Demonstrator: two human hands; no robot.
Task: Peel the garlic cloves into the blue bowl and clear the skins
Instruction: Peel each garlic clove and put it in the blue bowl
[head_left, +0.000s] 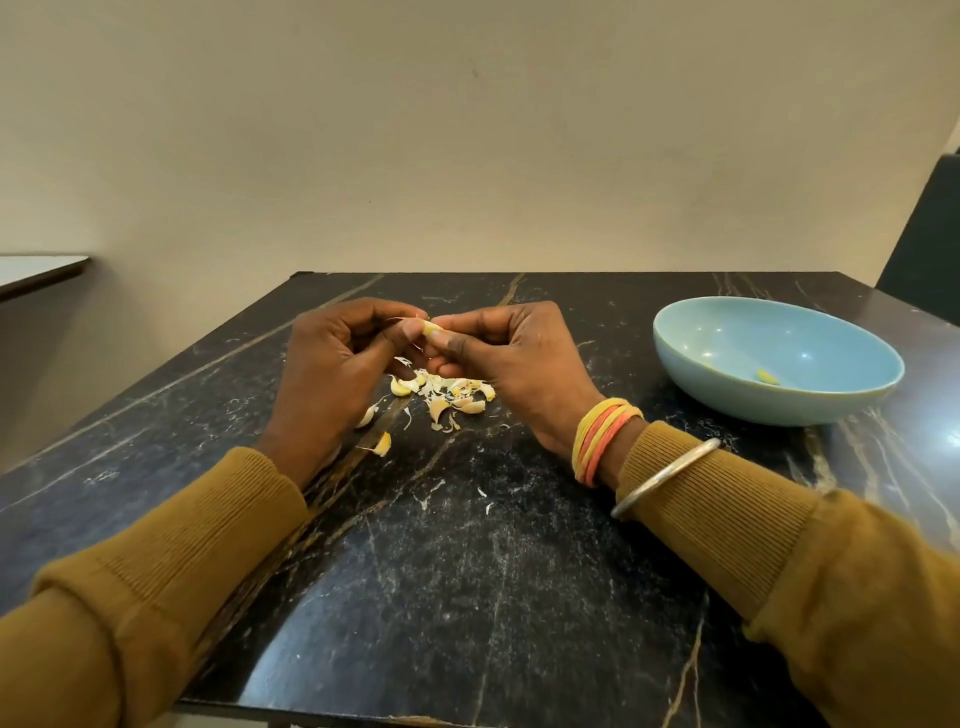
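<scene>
**Clove held crosswise between both hands; bowl off to the right**

Left hand (332, 364) was raised just over the black marble-patterned tabletop (467, 545), fingers curled in, thumb and forefinger tips pinching the left end of a small pale-yellow garlic clove (431, 328). A thin wisp of papery skin stood off the clove's upper left side.

The clove's long axis ran roughly left to right, tilted a little down toward the right. Each end sat in one hand's fingertips and only its middle showed.

Right hand (514, 358) mirrored the left, fingers curled, thumb and forefinger closed on the clove's right end. How much skin was left on the clove could not be told.

Directly below the hands lay a loose heap of white-and-yellow skins and cloves (441, 395). One stray unpeeled clove (382, 444) lay nearer, beside the left wrist.

Well to the right, apart from the heap, stood the shallow light-blue ceramic bowl (753, 408), with one small peeled yellow clove (768, 376) inside.

Judgement: peeling was early, most cloves not yet done. The bowl lay on the right hand's side, so that hand was the nearer one to drop the clove in once bare, with the left hand letting go of its end.
</scene>
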